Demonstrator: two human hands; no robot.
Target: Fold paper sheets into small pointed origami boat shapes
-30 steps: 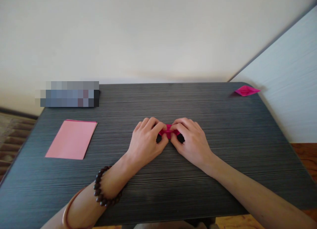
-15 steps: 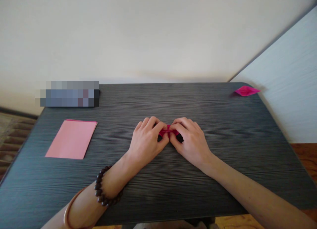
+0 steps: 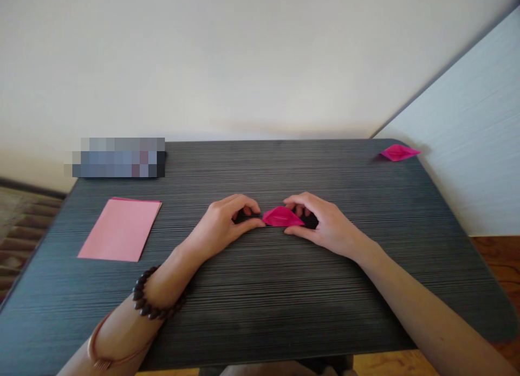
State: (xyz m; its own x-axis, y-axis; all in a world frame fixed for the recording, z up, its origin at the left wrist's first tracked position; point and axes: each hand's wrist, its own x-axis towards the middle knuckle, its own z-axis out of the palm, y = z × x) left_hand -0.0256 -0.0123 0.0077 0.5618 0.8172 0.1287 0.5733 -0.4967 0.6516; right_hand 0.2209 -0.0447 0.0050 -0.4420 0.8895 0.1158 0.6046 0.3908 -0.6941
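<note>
A small magenta folded paper piece (image 3: 281, 217) lies at the middle of the dark striped table (image 3: 260, 300). My left hand (image 3: 221, 224) pinches its left tip with thumb and fingers curled. My right hand (image 3: 320, 224) pinches its right end, the fingers arched over it. The paper now shows as a pointed boat-like shape between the two hands. My left wrist carries a dark bead bracelet and a thin bangle.
A stack of pink paper sheets (image 3: 119, 229) lies at the left of the table. Another folded magenta paper piece (image 3: 398, 153) sits at the far right corner. A blurred-out dark object (image 3: 117, 157) is at the back left. A pale wall panel stands to the right.
My hands have drawn apart sideways, and the folded paper between them has opened out from a small hidden bundle into a longer pointed shape. The view shifted slightly.
</note>
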